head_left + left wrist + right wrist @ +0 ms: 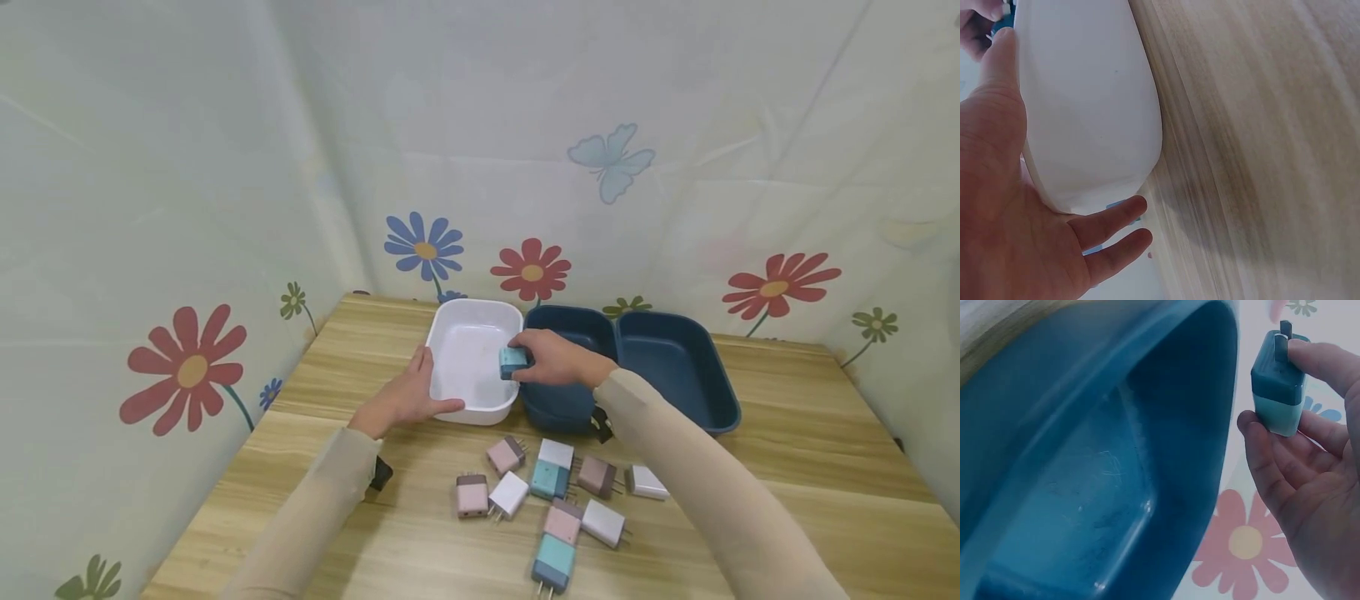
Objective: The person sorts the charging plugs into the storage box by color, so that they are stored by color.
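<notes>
My right hand pinches a two-tone teal and dark blue plug-in charger above the right side of the white bin. In the right wrist view, the thumb lies by the metal prongs of the charger, with fingertips on its lighter end. My left hand rests against the near left corner of the white bin, its fingers fairly straight. The left wrist view shows the thumb along the rim of the white bin and two fingers extended past its end.
Two dark blue bins stand in a row right of the white one. Before them on the wooden table lie several chargers: pink and brown, white, and teal and blue. A flowered curtain hangs behind.
</notes>
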The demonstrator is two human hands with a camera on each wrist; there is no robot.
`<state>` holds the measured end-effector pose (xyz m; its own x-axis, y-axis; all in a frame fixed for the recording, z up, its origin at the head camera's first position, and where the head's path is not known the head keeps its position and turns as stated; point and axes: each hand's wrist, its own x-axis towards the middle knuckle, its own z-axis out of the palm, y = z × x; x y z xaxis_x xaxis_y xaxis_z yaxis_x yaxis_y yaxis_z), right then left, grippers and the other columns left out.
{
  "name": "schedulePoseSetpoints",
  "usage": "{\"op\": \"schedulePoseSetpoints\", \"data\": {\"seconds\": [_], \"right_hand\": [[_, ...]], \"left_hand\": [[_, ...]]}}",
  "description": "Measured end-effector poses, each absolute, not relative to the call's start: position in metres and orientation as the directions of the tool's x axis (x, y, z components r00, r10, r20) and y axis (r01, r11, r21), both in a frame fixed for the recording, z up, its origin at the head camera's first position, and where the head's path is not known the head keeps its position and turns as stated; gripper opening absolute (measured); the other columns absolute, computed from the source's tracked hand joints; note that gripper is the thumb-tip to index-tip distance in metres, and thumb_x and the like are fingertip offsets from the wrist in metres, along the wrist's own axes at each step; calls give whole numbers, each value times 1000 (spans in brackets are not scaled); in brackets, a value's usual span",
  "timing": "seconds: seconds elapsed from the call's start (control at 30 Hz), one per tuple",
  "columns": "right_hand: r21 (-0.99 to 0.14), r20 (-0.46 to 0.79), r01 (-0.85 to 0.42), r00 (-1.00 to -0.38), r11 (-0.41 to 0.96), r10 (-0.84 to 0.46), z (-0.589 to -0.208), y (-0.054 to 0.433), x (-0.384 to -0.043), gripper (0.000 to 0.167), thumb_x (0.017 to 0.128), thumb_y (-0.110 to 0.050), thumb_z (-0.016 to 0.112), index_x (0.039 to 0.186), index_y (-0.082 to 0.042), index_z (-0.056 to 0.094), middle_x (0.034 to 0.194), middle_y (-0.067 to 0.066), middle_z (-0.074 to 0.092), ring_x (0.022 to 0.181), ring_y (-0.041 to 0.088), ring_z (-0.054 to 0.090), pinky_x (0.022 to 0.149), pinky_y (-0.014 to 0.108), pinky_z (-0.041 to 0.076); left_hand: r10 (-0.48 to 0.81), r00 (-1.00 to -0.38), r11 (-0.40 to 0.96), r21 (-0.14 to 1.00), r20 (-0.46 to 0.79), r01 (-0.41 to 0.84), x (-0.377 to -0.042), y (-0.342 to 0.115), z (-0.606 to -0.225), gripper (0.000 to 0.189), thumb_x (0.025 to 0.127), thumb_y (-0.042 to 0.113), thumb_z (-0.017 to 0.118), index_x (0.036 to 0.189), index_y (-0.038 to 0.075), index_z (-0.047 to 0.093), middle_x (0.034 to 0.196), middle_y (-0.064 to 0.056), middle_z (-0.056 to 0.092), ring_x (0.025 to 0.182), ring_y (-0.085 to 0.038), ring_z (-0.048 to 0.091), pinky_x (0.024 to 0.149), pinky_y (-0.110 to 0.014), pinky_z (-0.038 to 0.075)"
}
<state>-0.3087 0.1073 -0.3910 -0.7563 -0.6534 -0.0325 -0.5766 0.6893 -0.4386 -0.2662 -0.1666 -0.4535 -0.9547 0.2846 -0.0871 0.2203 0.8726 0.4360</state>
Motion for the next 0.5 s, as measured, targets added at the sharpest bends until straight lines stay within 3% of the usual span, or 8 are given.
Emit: {"op": "schedulePoseSetpoints", "data": {"seconds": [0.5], "right_hand": [[-485, -36, -508, -802, 712, -596, -401, 104, -328, 53, 85, -29, 72, 127, -2, 55, 114, 8, 59, 96, 19, 55, 88, 31, 48]], "left_hand": [[272, -956, 881, 430, -115, 199, -268, -165, -454, 121, 76, 66, 63, 148, -4, -3, 155, -22, -5, 132, -42, 30, 104, -49, 32]]}}
